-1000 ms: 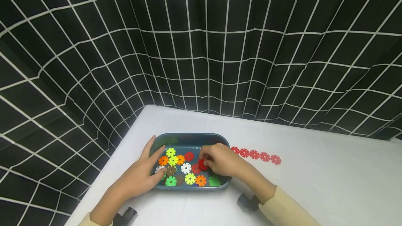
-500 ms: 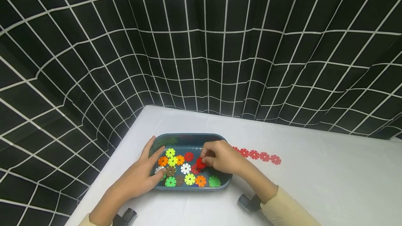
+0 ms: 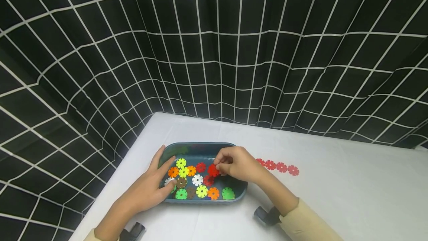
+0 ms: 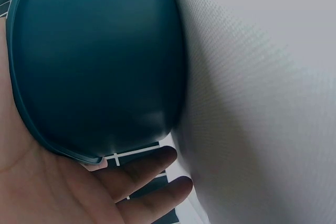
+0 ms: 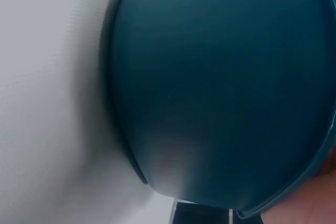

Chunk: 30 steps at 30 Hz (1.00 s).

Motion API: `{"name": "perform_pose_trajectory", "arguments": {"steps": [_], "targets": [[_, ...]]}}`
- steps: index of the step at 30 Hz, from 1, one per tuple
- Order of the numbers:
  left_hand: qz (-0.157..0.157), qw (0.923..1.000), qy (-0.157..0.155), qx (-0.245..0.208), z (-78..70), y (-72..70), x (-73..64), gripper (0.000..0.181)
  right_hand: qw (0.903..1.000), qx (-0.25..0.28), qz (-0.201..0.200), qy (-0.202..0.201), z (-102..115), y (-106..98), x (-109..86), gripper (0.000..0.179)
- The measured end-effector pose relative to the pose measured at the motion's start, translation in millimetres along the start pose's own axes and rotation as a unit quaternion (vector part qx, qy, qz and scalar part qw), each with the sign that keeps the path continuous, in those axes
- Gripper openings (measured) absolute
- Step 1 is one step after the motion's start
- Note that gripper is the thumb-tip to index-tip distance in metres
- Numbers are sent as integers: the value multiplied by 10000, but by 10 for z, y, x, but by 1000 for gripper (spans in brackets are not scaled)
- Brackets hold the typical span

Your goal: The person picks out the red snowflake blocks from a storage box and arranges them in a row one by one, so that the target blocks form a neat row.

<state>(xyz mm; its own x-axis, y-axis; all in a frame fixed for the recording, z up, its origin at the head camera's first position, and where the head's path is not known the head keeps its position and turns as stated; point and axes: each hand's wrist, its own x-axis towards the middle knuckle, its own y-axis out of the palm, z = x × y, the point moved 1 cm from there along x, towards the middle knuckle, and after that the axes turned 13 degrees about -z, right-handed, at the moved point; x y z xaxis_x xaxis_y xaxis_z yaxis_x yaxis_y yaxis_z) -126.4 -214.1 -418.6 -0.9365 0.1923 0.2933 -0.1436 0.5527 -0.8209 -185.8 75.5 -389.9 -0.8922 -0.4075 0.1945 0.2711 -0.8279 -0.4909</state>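
R hand [image 3: 239, 164] over tub [image 3: 200, 148], thumb + fingertips pinching red disc [image 3: 213, 170]. Disc: bright red, flat, round, notched all round its edge like a cog; fingertips cover part of R side. Pos.: within tub's outline, twd R half, overlapping a second red piece [image 3: 208, 181] in head view; can't tell if the two touch. L hand [image 3: 147, 189] at tub's L end, fingers spread, thumb inside rim nr brown disc [image 3: 181, 182]. Tub: dk blue-green, rounded corners, on white table [image 3: 351, 181]. Loose discs [image 3: 202, 191] inside: yellow, orange, white, green, brown, red, same notched type. Red row [image 3: 281, 167] on table, R of tub, near end behind R hand.
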Motion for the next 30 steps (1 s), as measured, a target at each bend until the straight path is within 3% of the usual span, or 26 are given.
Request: {"name": "perform_pose_trajectory", "arguments": {"steps": [30], "targets": [[35, 9999, -111, -29, -24, -16, 2, 65, 9974, 349, -471, 422, 8, -147, -80, 5]]}}
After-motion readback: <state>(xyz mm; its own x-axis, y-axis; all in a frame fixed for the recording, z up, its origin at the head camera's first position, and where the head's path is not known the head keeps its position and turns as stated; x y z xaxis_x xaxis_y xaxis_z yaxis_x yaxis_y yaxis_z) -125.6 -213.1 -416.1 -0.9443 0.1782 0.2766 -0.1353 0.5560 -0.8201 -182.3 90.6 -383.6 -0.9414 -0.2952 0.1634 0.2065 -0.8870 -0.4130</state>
